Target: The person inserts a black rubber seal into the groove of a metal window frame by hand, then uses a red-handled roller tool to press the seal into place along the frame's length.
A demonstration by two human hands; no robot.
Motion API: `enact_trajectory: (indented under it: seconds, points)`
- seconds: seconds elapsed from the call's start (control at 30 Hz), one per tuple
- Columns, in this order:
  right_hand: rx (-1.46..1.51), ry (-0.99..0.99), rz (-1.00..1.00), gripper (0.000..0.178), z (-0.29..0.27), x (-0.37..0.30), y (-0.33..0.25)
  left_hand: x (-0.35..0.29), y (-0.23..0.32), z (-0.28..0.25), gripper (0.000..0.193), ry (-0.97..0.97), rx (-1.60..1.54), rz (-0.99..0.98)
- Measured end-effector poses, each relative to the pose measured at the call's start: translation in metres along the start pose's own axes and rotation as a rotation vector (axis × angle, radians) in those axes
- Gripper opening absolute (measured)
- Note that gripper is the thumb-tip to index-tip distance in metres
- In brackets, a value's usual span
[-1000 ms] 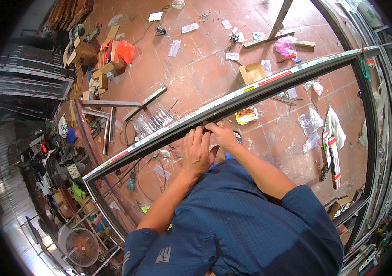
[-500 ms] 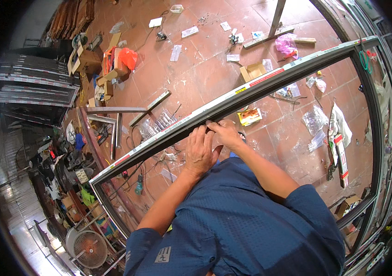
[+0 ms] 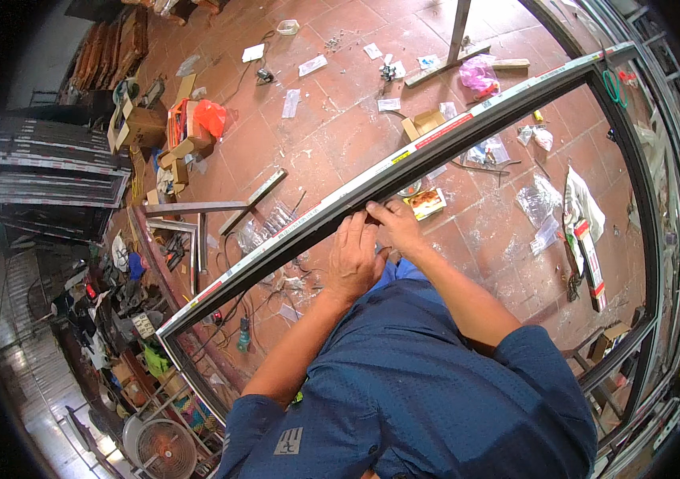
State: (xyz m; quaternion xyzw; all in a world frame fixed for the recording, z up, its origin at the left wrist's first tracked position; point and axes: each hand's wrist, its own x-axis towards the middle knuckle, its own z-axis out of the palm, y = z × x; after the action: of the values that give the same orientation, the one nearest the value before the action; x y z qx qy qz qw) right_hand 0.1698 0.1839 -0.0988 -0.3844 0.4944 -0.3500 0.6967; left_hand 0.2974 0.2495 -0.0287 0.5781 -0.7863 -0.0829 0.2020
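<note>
A large dark metal frame [image 3: 476,132], shaped like a door or window frame, slants across in front of me. White printed tape runs along the outer edge of its long bar. My left hand [image 3: 353,259] lies with its fingers stretched out and their tips against the bar's near side. Just right of it, my right hand [image 3: 398,230] has its thumb and fingers drawn together at the bar's inner edge. Whatever thin thing may be between those fingertips is too small to make out.
Cardboard boxes with an orange bag [image 3: 211,118] stand on the tiled floor at the far left. A pink plastic bag [image 3: 479,77] lies beyond the bar. A fan [image 3: 164,451] stands at the lower left. Stacked dark frames [image 3: 57,160] lean at the left; plastic wrap [image 3: 539,203] lies inside the frame.
Both hands have slid slightly to the right along the bar, and the right hand's fingers have drawn in more closely. The whole view has shifted a little, moving the frame leftward.
</note>
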Motion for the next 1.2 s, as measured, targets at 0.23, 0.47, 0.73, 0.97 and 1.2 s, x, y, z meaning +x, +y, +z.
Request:
enact_trajectory:
  seconds: [0.23,0.47,0.73,0.97,1.2]
  points:
    - [-0.2,0.184,-0.311,0.029,-0.003,0.015,0.031,0.006,-0.002,0.007,0.056,0.016,0.013,0.07]
    - [0.047,0.159,-0.034,0.038,-0.018,-0.004,-0.012,0.014,-0.004,0.011,0.055,0.012,-0.08,0.105]
    - [-0.119,0.266,-0.094,0.036,-0.016,0.008,0.005,0.027,0.008,0.007,0.052,-0.02,-0.108,0.051]
    - [-0.058,0.101,0.033,0.032,-0.043,0.014,-0.015,0.032,0.025,0.031,0.06,0.008,-0.088,-0.02]
    - [-0.059,-0.033,-0.026,0.032,-0.058,0.027,0.006,0.046,0.045,0.026,0.059,-0.018,0.001,-0.102]
